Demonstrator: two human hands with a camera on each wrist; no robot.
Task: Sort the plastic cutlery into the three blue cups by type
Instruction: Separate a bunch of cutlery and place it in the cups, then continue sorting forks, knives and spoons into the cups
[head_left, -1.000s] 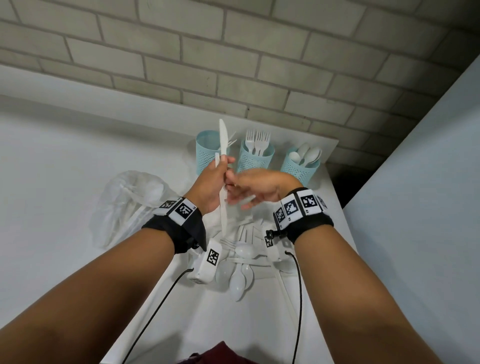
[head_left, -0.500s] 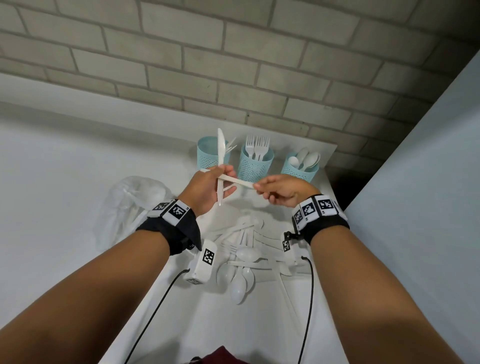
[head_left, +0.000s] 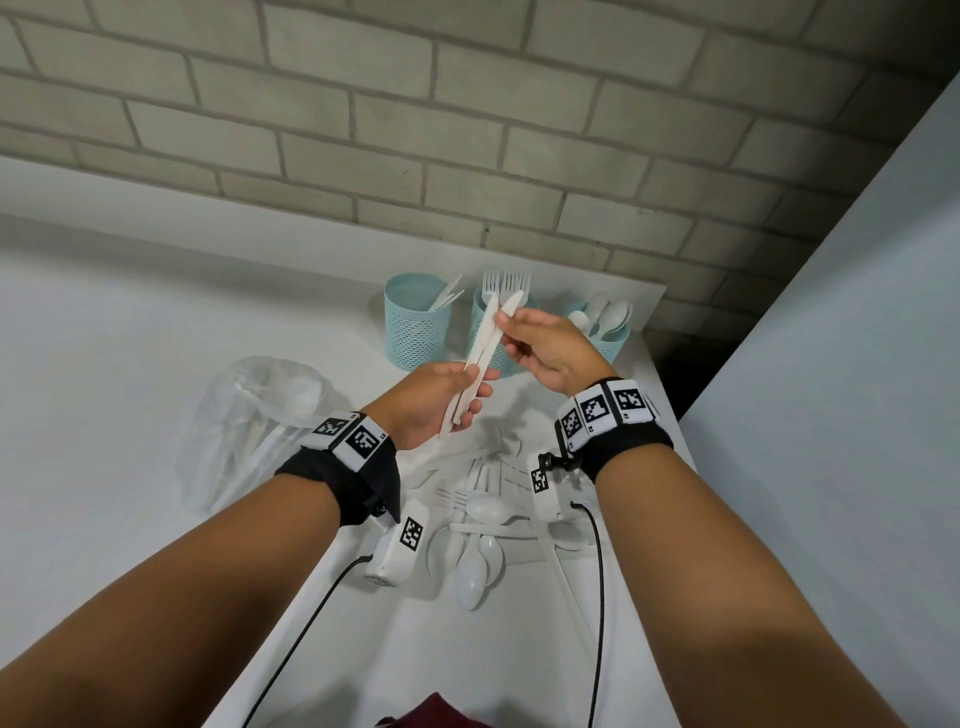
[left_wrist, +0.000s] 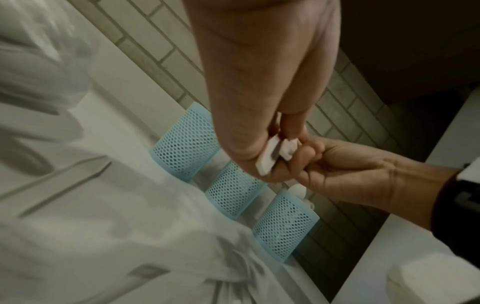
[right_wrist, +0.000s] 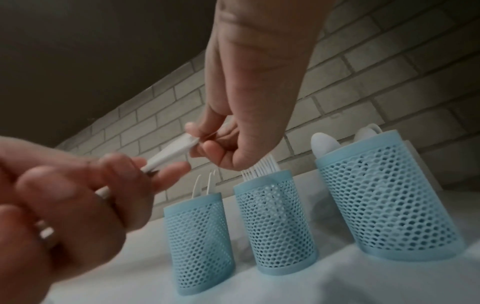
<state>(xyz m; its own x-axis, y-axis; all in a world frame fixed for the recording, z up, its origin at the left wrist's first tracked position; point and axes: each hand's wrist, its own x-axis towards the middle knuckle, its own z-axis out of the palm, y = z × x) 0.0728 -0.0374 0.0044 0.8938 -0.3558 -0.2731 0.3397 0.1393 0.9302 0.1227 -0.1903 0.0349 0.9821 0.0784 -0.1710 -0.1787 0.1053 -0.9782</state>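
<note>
Left hand (head_left: 431, 402) grips two knives (head_left: 478, 358); right hand (head_left: 545, 345) pinches their tips. Bundling step, likely. Next: drop into knife cup (head_left: 414, 325) at 11 o'clock.

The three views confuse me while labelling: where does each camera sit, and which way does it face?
Head: looks down from above at both forearms, the left hand and right hand holding two knives.
Left wrist: looks along the left hand toward the three blue cups.
Right wrist: low, faces the wall past the right hand.
All share the cups and both hands.
</note>
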